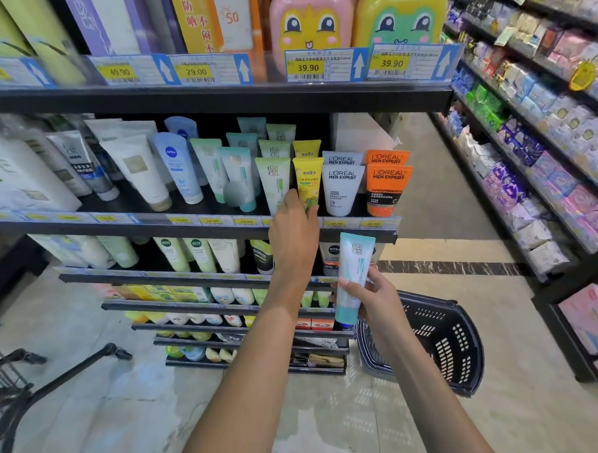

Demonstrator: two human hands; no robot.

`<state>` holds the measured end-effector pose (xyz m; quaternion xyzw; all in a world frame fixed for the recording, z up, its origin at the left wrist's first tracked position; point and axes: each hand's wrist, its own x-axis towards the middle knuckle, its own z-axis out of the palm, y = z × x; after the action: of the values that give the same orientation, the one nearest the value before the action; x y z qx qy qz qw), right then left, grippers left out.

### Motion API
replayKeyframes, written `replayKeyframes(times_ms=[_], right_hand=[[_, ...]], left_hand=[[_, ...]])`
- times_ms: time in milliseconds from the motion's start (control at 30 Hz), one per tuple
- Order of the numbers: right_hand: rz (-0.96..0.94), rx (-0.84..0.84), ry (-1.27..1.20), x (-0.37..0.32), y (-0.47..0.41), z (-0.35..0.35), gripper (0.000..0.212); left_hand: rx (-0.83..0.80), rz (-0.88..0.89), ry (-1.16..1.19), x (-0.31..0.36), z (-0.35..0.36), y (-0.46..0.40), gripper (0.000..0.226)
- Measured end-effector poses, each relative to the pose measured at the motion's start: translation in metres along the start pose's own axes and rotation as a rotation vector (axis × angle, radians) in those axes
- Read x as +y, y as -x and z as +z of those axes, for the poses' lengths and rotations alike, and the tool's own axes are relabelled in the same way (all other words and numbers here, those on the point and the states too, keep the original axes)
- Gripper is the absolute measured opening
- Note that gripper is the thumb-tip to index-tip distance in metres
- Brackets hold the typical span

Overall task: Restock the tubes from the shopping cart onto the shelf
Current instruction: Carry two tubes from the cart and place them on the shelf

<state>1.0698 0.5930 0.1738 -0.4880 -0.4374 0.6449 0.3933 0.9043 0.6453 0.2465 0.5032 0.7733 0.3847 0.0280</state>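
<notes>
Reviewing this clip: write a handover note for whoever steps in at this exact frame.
Left hand: reaches to the tube shelf, fingers on the yellow tube in the front row.
Right hand: holds a teal-capped tube upright, below that shelf.
Done: tube rows look stocked.
Left: shelve the held tube, probably with the matching teal tubes; check the dark basket, whose contents are not visible.

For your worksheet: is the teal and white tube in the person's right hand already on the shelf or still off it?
Off the shelf. The right hand grips the teal and white tube in front of the shelf, cap end down.
</notes>
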Motion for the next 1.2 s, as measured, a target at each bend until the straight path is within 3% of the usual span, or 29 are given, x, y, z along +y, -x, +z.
replayKeyframes(times_ms=[300,467,667,833,1033,1200], right_hand=[[-0.010,-0.095,0.009,-0.008,0.002,0.039,0.032],[-0.060,-0.102,-0.025,-0.018,-0.003,0.077,0.033],[-0.104,-0.012,-0.007,-0.032,-0.007,0.137,0.034],[-0.131,0.090,-0.074,-0.033,-0.012,0.184,0.043],[-0.216,0.253,-0.011,-0.046,-0.021,0.233,0.051],[-0.365,0.339,0.098,-0.073,-0.032,0.261,0.034]], left_hand=[[0.112,0.155,-0.132,-0.072,-0.039,0.008,0.038],[0.057,0.209,-0.264,-0.142,-0.074,-0.024,0.048],[-0.172,0.329,-0.410,-0.203,-0.105,-0.066,0.046],[-0.281,0.450,-0.352,-0.223,-0.118,-0.091,0.037],[-0.244,0.523,-0.289,-0.241,-0.115,-0.092,0.032],[-0.237,0.531,-0.261,-0.246,-0.112,-0.093,0.031]])
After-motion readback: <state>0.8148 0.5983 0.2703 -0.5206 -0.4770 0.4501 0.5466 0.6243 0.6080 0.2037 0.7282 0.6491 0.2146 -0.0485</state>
